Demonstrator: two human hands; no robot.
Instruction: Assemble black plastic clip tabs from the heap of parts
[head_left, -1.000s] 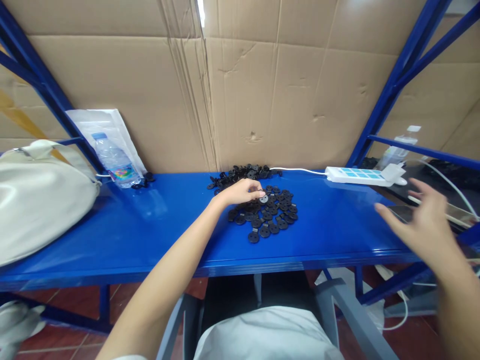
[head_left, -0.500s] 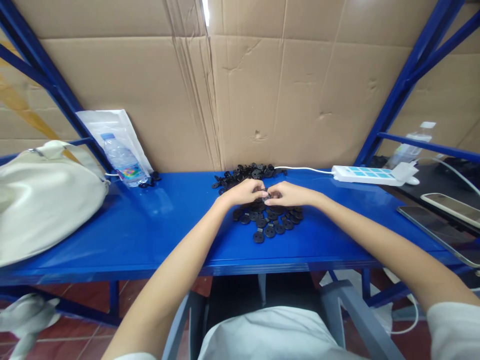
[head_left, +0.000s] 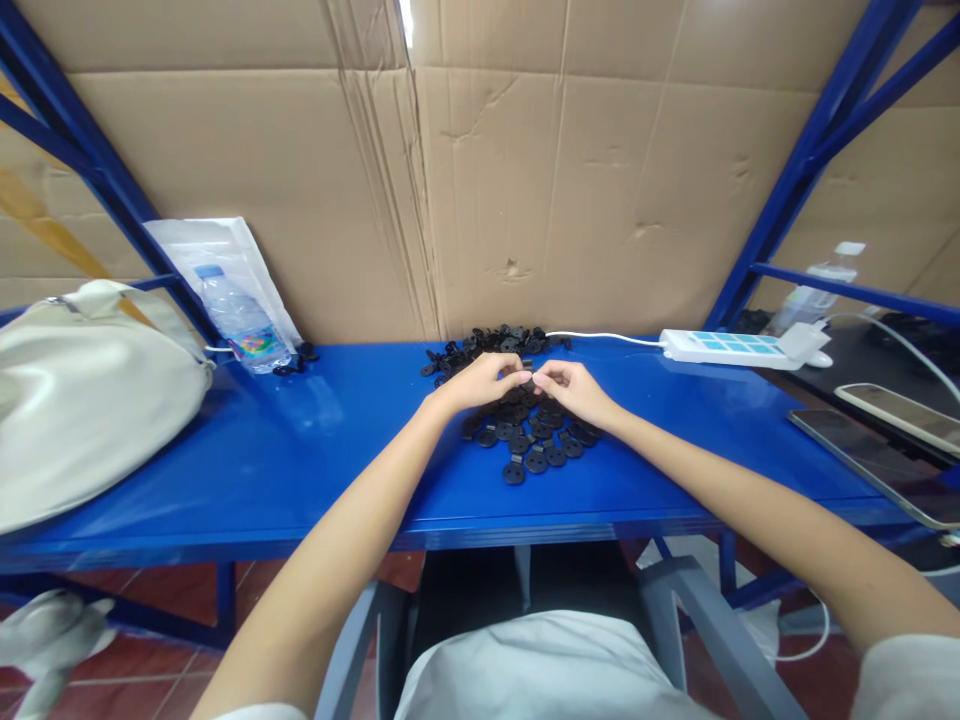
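My left hand and my right hand meet at the middle of the blue table, fingertips pinched together. Between them is a small black round piece, mostly covered by the fingers. Under and in front of the hands lies a spread of flat black round pieces, several with a short tab and small holes. Behind the hands, a heap of black pieces rests near the cardboard; some of these stand at angles.
The blue table backs onto a cardboard wall. On the left are a pale bag, a water bottle and a few black pieces. A white power strip and phones lie on the right.
Both hands stay together over the black pieces. My right hand has turned, its wrist lower and its fingers pointing further up and away. The view has shifted slightly.
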